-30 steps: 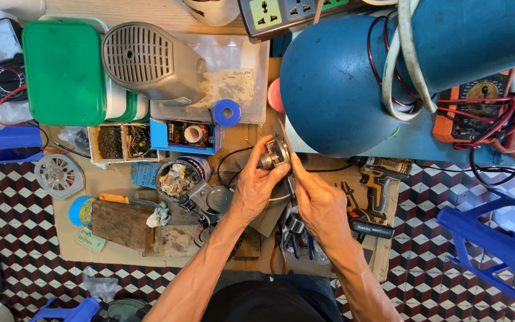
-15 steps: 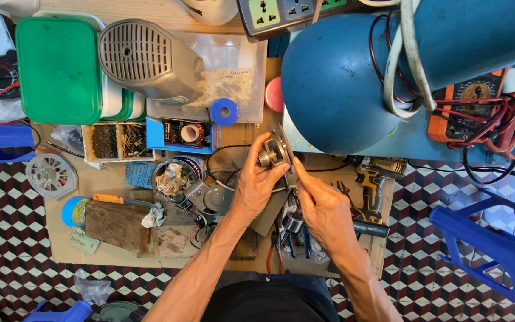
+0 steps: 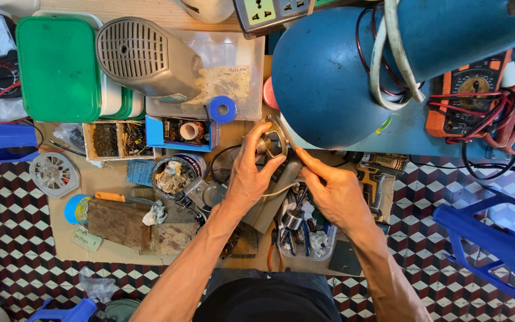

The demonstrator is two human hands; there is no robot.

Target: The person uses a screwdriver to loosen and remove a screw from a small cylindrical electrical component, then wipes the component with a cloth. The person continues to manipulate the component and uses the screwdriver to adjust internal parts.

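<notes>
The left hand is clamped on a small metal motor part, a roundish grey-brass piece with a bracket-like frame, gripped between thumb and fingers and held up just above the cardboard work mat, close under the rim of the big blue lamp shade. The part sits at the tips of the left fingers, up and to the right of the palm, so it lies directly between the two hands. The right hand is just beside it on the right, with its fingers drawn together to a point; the index finger stretches up and to the left toward the lower right edge of the part, and I cannot tell whether it touches the metal or pinches something thin such as a wire. The part's frame runs slantwise, from upper left to lower right, roughly in line with that reaching finger. Both hands are near it, but only the left one bears it. Below the hands an open tray of pliers and small tools rests on the mat; to the left stand a tin of scraps and a blue box with a copper coil. A roll of blue tape lies above, near the far edge, beside a grey vented fan housing.
</notes>
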